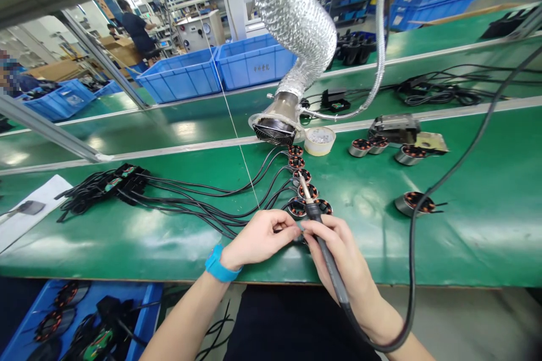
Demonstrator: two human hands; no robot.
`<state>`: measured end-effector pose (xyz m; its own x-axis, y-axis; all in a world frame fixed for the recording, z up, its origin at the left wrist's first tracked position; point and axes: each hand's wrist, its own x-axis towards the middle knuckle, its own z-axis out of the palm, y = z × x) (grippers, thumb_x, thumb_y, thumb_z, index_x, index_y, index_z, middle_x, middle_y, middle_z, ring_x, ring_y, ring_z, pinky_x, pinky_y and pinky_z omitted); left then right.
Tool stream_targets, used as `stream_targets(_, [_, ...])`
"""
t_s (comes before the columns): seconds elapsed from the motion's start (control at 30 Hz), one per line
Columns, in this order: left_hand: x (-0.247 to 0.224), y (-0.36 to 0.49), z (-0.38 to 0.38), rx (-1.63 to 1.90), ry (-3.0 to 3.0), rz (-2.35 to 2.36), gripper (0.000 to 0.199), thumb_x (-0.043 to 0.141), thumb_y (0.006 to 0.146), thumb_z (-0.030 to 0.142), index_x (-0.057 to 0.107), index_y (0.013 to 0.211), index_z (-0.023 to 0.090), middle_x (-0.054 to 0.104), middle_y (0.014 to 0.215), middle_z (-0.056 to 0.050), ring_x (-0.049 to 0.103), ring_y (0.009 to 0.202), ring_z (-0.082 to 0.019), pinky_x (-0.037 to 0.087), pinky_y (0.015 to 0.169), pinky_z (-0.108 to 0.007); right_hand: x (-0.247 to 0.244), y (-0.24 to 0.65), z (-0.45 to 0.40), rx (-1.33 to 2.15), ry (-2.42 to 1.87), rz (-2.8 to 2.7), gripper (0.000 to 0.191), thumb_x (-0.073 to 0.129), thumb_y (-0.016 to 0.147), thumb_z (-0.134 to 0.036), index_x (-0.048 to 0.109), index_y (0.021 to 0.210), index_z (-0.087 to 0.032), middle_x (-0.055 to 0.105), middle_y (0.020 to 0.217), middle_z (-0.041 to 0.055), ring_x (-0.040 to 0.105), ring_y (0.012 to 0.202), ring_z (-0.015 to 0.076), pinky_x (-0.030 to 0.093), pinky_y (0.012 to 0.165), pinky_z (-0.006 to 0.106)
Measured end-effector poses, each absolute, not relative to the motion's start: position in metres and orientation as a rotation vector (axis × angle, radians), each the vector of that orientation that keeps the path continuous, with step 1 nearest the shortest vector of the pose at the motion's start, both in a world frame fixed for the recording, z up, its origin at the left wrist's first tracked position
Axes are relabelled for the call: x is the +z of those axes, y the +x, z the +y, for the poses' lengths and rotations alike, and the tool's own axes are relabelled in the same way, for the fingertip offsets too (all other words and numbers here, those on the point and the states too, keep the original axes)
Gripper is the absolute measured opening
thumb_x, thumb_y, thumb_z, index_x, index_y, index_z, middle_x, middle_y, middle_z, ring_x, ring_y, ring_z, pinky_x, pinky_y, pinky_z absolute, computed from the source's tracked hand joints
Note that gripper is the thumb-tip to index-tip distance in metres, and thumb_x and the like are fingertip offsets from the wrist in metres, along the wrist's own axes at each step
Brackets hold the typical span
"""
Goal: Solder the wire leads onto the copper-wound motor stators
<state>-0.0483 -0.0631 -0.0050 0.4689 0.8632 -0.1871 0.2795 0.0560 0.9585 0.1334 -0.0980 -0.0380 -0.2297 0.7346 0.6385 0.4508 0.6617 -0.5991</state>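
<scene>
My left hand (265, 240), with a blue band at its wrist, is closed in a pinch near the bench's front edge. What sits between its fingertips is small and mostly hidden; something dark shows under the fingers. A soldering iron (331, 268) lies in my right hand (349, 254), its metal tip pointing away from me over a row of small motor parts with copper windings (307, 190). The right thumb and forefinger also meet close to the left fingertips. Black cables (203, 211) run from the left toward the row and behind my left hand.
A fume fan (274, 128) on a silver duct (296, 11) hangs beyond the row, beside a white tub (319, 141). More motor parts (414, 203) stand at right. The iron's cord (412, 271) loops there. A blue bin (148, 299) is below left.
</scene>
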Motion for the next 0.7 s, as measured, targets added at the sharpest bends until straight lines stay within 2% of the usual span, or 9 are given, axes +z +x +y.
stream_targets(0.27, [-0.0044, -0.0451, -0.0565, 0.64, 1.43, 1.11, 0.016, 0.063, 0.082, 0.025, 0.062, 0.072, 0.012, 0.054, 0.064, 0.002, 0.045, 0.062, -0.009, 0.037, 0.06, -0.021, -0.0412, 0.1335, -0.1016, 0.322, -1.001, -1.743, 0.034, 0.056, 0.097, -0.008, 0.056, 0.128, -0.022, 0.057, 0.111, 0.0085, 0.062, 0.098, 0.0193, 0.055, 0.088, 0.032])
stream_targets(0.57, [-0.0052, -0.0497, -0.0532, 0.59, 1.484, 1.08, 0.014, 0.062, 0.081, 0.023, 0.063, 0.071, 0.013, 0.055, 0.064, 0.002, 0.046, 0.062, -0.009, 0.037, 0.061, -0.021, -0.041, 0.1372, -0.0995, 0.438, -1.01, -1.713, 0.03, 0.057, 0.098, -0.012, 0.055, 0.126, -0.022, 0.062, 0.094, 0.0055, 0.062, 0.098, 0.0227, 0.054, 0.089, 0.036])
stream_targets(0.7, [-0.006, -0.0521, -0.0531, 0.574, 1.483, 1.035, 0.013, 0.063, 0.081, 0.023, 0.064, 0.073, 0.013, 0.059, 0.067, 0.001, 0.049, 0.064, -0.01, 0.038, 0.061, -0.021, -0.0384, 0.14, -0.0956, 0.508, -1.007, -1.761, 0.027, 0.055, 0.098, -0.014, 0.057, 0.123, -0.022, 0.061, 0.1, 0.0072, 0.063, 0.098, 0.0222, 0.056, 0.085, 0.033])
